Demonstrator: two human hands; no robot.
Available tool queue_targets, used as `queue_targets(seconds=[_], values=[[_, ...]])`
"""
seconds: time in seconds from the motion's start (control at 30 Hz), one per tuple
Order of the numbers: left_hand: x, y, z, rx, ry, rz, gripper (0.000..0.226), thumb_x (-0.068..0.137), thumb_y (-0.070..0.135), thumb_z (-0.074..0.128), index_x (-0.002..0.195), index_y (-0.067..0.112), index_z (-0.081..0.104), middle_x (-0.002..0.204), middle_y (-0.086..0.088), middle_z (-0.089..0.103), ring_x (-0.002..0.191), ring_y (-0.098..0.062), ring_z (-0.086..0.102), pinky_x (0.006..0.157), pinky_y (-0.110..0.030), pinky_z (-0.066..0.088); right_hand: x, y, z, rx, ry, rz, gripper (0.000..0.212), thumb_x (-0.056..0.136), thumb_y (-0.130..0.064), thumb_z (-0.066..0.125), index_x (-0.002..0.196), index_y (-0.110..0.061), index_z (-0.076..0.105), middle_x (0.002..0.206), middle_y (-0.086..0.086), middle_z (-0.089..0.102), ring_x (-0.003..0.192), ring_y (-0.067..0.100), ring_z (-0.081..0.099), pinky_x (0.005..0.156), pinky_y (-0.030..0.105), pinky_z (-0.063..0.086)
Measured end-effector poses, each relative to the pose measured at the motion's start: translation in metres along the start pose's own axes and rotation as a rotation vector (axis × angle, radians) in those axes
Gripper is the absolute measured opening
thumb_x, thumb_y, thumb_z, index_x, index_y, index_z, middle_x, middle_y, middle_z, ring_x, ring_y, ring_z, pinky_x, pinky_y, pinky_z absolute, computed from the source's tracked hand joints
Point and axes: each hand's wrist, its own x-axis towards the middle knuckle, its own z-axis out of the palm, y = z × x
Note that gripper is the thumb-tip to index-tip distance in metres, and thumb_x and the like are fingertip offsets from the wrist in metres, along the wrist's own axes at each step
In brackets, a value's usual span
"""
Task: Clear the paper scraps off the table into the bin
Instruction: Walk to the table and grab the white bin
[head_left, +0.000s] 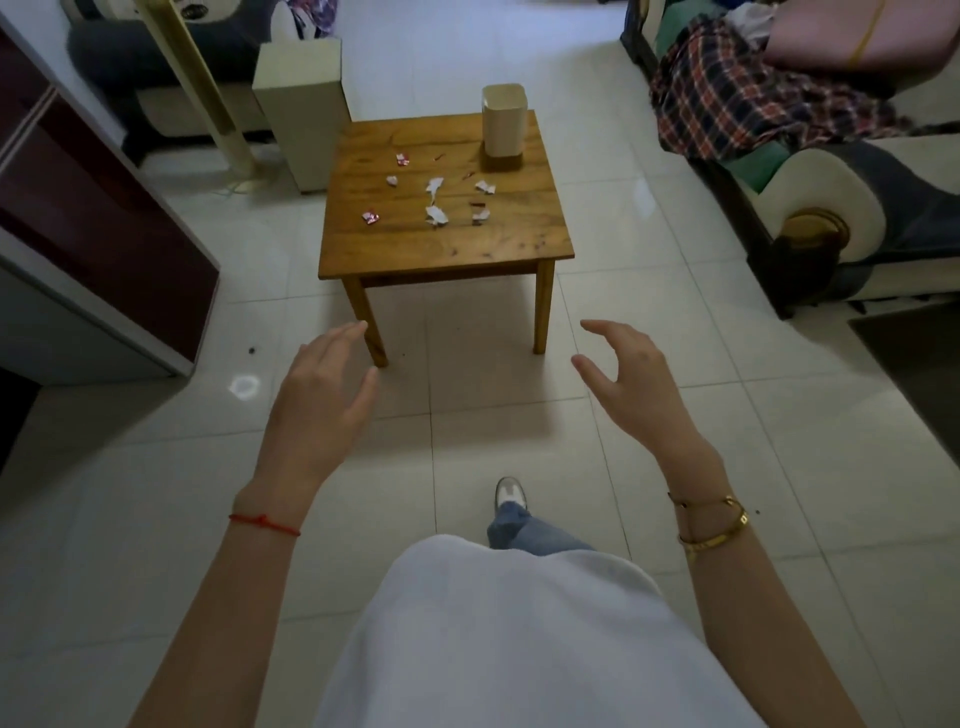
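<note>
Standing on pale floor tiles well short of a small wooden table, a person holds both bare hands out at waist height, empty. The left hand shows its back to the camera, fingers loosely spread and released, a red thread bracelet at the wrist. The right hand is cupped with fingers curled apart, gripping nothing, and gold bangles circle that wrist.

The paper scraps lie scattered across the middle of the tabletop: a red-and-white scrap toward the far left corner, another red-and-white scrap nearer the left edge, a small white scrap between them, a long white torn piece at the centre, a crumpled white piece just nearer the front edge, a white scrap to the right of centre and a dark-and-white scrap below it. The cream bin stands upright on the table's far right corner, apart from the scraps.

A tall cream box stands on the floor beside the table's far left corner. A sofa draped with a plaid cloth sits to the right, and a dark red cabinet lines the left. One sneaker steps forward below a white shirt.
</note>
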Motion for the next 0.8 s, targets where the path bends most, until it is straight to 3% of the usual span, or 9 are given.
queue_targets(seconds=[0.17, 0.4, 0.5, 0.8], values=[[0.118, 0.025, 0.018, -0.009, 0.032, -0.03, 0.051, 0.093, 0.027, 0.05, 0.142, 0.017, 0.039, 0.143, -0.004, 0.047, 0.133, -0.018, 0.043, 0.109, -0.034, 0.037, 0.127, 0.029, -0.023, -0.005, 0.007, -0.046, 0.044, 0.091, -0.031, 0.057, 0.132, -0.014, 0.049, 0.131, 0.003, 0.057, 0.124, 0.018, 0.048, 0.106, 0.036, 0.039], [0.239, 0.03, 0.042, -0.016, 0.025, -0.107, 0.051, 0.093, 0.029, 0.051, 0.141, 0.018, 0.04, 0.143, -0.005, 0.047, 0.134, -0.019, 0.043, 0.108, -0.035, 0.038, 0.261, 0.058, -0.025, 0.001, -0.021, -0.041, 0.043, 0.091, -0.03, 0.058, 0.132, -0.019, 0.049, 0.13, 0.002, 0.057, 0.123, 0.018, 0.048, 0.103, 0.03, 0.036], [0.286, 0.024, 0.054, -0.03, 0.004, -0.135, 0.051, 0.093, 0.03, 0.05, 0.142, 0.021, 0.038, 0.145, -0.004, 0.046, 0.135, -0.022, 0.041, 0.11, -0.043, 0.038, 0.309, 0.07, -0.014, 0.007, -0.034, -0.032, 0.042, 0.091, -0.03, 0.058, 0.131, -0.019, 0.049, 0.129, 0.002, 0.057, 0.123, 0.018, 0.048, 0.101, 0.027, 0.034], [0.454, -0.012, 0.078, -0.04, -0.062, -0.108, 0.05, 0.093, 0.028, 0.05, 0.142, 0.023, 0.037, 0.146, -0.002, 0.044, 0.136, -0.019, 0.039, 0.111, -0.044, 0.038, 0.466, 0.08, 0.024, 0.038, -0.062, 0.005, 0.042, 0.092, -0.03, 0.057, 0.13, -0.016, 0.049, 0.128, 0.002, 0.057, 0.122, 0.017, 0.048, 0.1, 0.022, 0.032]])
